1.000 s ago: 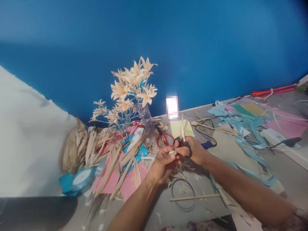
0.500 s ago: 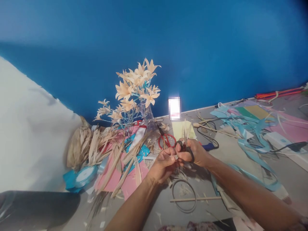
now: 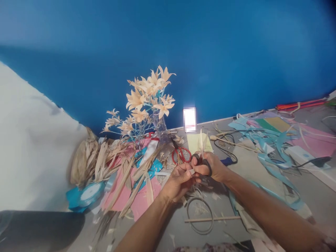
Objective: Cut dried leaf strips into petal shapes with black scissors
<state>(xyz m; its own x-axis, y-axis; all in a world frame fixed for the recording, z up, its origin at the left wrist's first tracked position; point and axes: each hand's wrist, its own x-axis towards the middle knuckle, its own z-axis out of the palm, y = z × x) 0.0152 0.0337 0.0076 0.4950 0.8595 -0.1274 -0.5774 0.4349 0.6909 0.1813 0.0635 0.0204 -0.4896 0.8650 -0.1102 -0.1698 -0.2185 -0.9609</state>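
My right hand [image 3: 214, 166] is closed around black-handled scissors [image 3: 201, 143], whose blades point up and away from me. Close beside it, my left hand [image 3: 178, 182] pinches a small pale piece of husk [image 3: 192, 171], and the fingers of both hands meet there. Beyond my hands lies a yellow paper sheet [image 3: 195, 141]. Red-handled scissors [image 3: 181, 155] rest just left of it. Below my hands, a grey ring [image 3: 200, 231] lies on the surface with a thin stick [image 3: 225, 218] across it.
Pale artificial flowers [image 3: 151, 87] stand in a clear vase [image 3: 160, 129] before the blue wall [image 3: 236, 63]. Dried husks [image 3: 85, 159] and a blue ribbon roll [image 3: 90, 194] are at left. Light-blue ribbon [image 3: 275, 175], a white power strip [image 3: 307, 159] and a cable [image 3: 231, 140] lie at right.
The blades of the black-handled scissors have come closer together. Both hands stay at nearly the same spot, and the view has shifted slightly.
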